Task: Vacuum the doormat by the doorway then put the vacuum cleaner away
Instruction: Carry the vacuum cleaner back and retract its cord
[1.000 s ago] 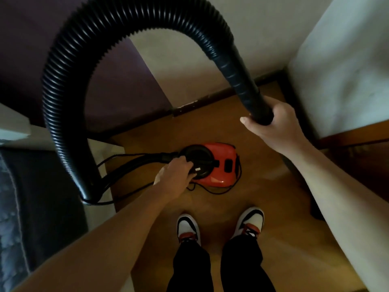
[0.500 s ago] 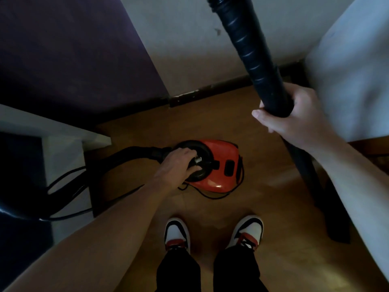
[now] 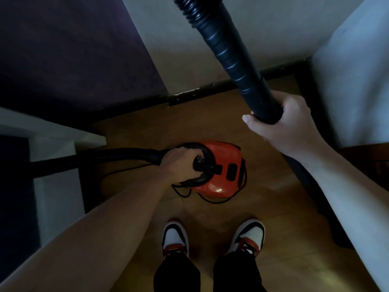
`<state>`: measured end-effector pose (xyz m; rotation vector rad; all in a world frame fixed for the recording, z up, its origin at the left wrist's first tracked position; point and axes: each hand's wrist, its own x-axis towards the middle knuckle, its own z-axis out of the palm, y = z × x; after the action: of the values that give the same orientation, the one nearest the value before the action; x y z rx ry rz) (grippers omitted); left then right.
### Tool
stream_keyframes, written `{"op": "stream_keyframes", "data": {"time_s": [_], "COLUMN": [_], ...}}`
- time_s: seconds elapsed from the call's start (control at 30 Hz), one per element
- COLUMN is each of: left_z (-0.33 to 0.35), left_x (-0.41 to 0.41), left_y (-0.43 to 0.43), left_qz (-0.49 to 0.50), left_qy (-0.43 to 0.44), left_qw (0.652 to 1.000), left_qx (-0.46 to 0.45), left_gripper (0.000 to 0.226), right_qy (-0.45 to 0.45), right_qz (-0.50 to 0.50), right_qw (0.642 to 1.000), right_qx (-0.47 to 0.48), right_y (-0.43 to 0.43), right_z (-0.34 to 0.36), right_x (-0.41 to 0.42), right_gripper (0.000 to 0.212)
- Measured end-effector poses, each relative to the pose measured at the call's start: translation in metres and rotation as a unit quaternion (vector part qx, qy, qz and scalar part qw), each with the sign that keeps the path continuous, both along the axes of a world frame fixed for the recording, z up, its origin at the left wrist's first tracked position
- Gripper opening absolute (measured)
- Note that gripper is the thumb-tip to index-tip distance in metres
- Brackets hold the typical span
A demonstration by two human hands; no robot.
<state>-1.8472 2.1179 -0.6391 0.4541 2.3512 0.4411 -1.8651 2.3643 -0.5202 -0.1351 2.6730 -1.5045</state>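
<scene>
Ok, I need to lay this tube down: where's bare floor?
Bare floor lies between the red vacuum and the skirting board, and between the vacuum and the tube below the right hand. Crowded: hose at its left, cord loops toward the shoes.

No legible text or labels

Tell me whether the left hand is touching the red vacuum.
Touching. The head view shows the left hand curled round the black handle on top of the vacuum, with no gap between them.
</scene>
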Motion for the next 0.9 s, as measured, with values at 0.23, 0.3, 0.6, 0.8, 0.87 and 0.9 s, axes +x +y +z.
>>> {"op": "stream_keyframes", "data": {"time_s": [0.23, 0.3, 0.6, 0.8, 0.87, 0.9], "left_z": [0.004, 0.003, 0.031, 0.063, 0.081, 0.090], "left_x": [-0.002, 0.000, -0.006, -0.005, -0.007, -0.007], "left_y": [0.002, 0.003, 0.006, 0.010, 0.011, 0.013], "left_qz": [0.013, 0.030, 0.146, 0.212, 0.249, 0.268], "left_qy": [-0.060, -0.075, -0.227, -0.253, -0.245, -0.231], "left_qw": [0.998, 0.997, 0.948, 0.925, 0.917, 0.915], "left_qx": [-0.001, 0.016, 0.168, 0.188, 0.193, 0.195], "left_gripper": [0.020, 0.020, 0.015, 0.014, 0.021, 0.031], "right_qy": [-0.019, -0.023, -0.057, -0.076, -0.073, -0.070], "right_qz": [-0.002, 0.003, 0.010, 0.014, 0.018, 0.020], "right_qw": [1.000, 1.000, 0.998, 0.995, 0.995, 0.995], "right_qx": [-0.013, -0.015, -0.033, -0.057, -0.066, -0.070], "right_y": [0.000, -0.002, -0.008, -0.013, -0.016, -0.017], "right_z": [-0.001, -0.002, 0.002, 0.021, 0.032, 0.040], "right_x": [-0.003, -0.002, -0.002, -0.010, -0.011, -0.011], "right_gripper": [0.037, 0.038, 0.038, 0.026, 0.026, 0.026]}}
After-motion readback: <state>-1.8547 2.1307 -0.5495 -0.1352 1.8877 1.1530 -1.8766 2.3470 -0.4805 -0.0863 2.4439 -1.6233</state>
